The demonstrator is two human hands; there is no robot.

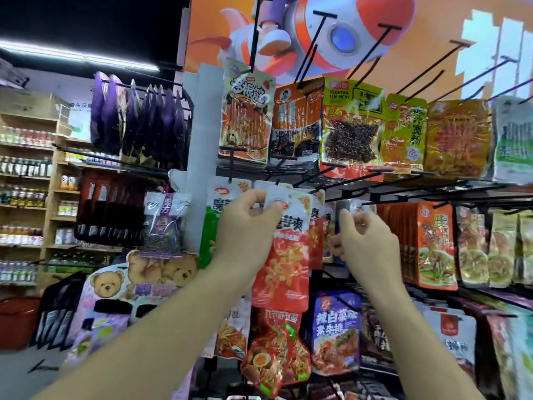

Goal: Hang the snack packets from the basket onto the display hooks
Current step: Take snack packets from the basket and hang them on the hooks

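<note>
At the middle row of the display rack [403, 187], the left hand [248, 226] pinches the white top edge of a red snack packet [284, 264]. Its fingers hide the hanging hole and any hook tip there. The packet is upright with its long axis vertical, printed face outward and top edge toward the hooks. The right hand [367, 241] is curled just beside it; whether it holds anything cannot be told.

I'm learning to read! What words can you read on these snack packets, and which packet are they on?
"VEGETARIAN MEAT", broken over two lines: yellow-green packet, top row.
"辣白菜": blue packet, bottom row.
"芋爽": red packet pinched by the left hand; its first character is covered.
Everything else: too blurred or small.
</note>
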